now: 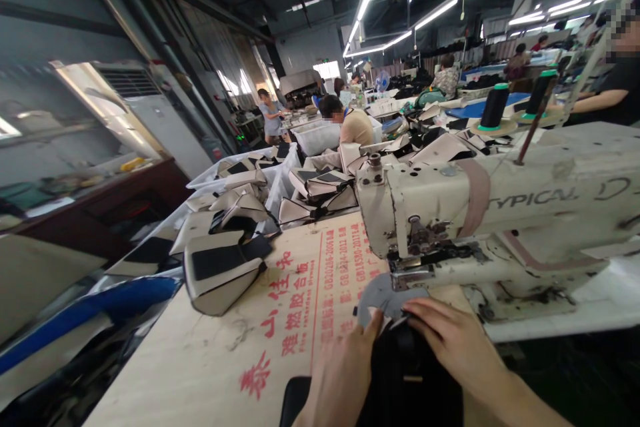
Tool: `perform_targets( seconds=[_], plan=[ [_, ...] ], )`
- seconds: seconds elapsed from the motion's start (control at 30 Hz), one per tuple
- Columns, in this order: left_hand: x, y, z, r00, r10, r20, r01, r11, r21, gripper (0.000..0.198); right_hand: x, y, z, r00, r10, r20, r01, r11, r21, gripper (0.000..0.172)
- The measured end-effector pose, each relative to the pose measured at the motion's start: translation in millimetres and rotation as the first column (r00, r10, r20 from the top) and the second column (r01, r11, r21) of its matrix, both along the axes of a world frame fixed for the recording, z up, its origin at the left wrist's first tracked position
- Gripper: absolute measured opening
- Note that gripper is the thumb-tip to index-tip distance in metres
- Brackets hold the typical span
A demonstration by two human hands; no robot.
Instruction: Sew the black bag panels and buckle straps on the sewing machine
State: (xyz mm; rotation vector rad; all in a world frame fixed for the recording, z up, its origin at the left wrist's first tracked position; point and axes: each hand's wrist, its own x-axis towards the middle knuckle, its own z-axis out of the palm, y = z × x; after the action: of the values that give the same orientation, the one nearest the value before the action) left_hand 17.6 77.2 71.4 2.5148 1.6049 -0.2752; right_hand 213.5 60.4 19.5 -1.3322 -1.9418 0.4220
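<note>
A grey curved fabric piece (374, 295) lies under the head of a white sewing machine (425, 200), joined or laid against black material (413, 380) that hangs toward me. My left hand (345, 363) pinches the grey piece's near edge between thumb and fingers. On the opposite side, my right hand (457, 333) is closed on the same edge, fingertips pointing left, just below the machine's presser area. The needle itself is hard to make out. A sewn beige and black piece (220, 280) rests on the plywood board (280, 347) to the left.
White bins (277, 187) full of beige and black pieces stand beyond the board. Black thread cones (495, 110) sit above the machine. At far left is a blue-edged container (145, 300). Several people work further back; a person in black (617, 90) is at the right.
</note>
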Motion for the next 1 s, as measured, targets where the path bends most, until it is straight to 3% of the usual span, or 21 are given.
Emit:
perform_targets(
  seconds=[0.13,0.23,0.33,0.53,0.63,0.7,0.77,0.87,1.0],
  plan=[
    [-3,2,5.5,0.993,-0.106,0.045,0.105,0.994,0.015,0.051,7,3,-2.5,0.988,0.153,0.038,-0.153,0.988,0.006,0.025],
    [-4,6,12.4,0.940,-0.216,0.263,0.218,0.976,0.022,0.034,14,5,-7.6,0.965,0.255,0.065,-0.252,0.966,-0.049,0.025],
    [2,8,15.4,0.856,-0.236,0.460,0.260,0.966,0.012,0.023,16,5,-8.6,0.965,0.263,0.019,-0.259,0.959,-0.114,0.025],
    [31,9,11.0,0.843,-0.005,0.538,0.000,1.000,0.009,0.028,13,3,-9.4,0.981,0.194,-0.015,-0.194,0.970,-0.144,0.023],
    [37,9,6.1,0.808,0.065,0.586,-0.079,0.997,-0.002,0.019,12,3,-11.3,0.985,0.168,-0.039,-0.172,0.969,-0.179,0.022],
    [34,9,0.8,0.804,0.008,0.594,-0.056,0.997,0.062,0.017,10,3,-10.8,0.985,0.146,-0.088,-0.161,0.967,-0.196,0.021],
    [28,8,-4.3,0.828,-0.133,0.545,0.042,0.984,0.176,0.020,8,5,-8.9,0.981,0.137,-0.137,-0.164,0.964,-0.210,0.021],
    [16,7,-6.6,0.853,-0.319,0.412,0.186,0.925,0.332,0.027,6,8,-6.8,0.974,0.175,-0.147,-0.205,0.954,-0.221,0.021],
    [7,11,-2.6,0.850,-0.403,0.341,0.286,0.895,0.343,0.031,6,10,-11.0,0.978,0.195,-0.071,-0.204,0.967,-0.150,0.024]
  ],
)
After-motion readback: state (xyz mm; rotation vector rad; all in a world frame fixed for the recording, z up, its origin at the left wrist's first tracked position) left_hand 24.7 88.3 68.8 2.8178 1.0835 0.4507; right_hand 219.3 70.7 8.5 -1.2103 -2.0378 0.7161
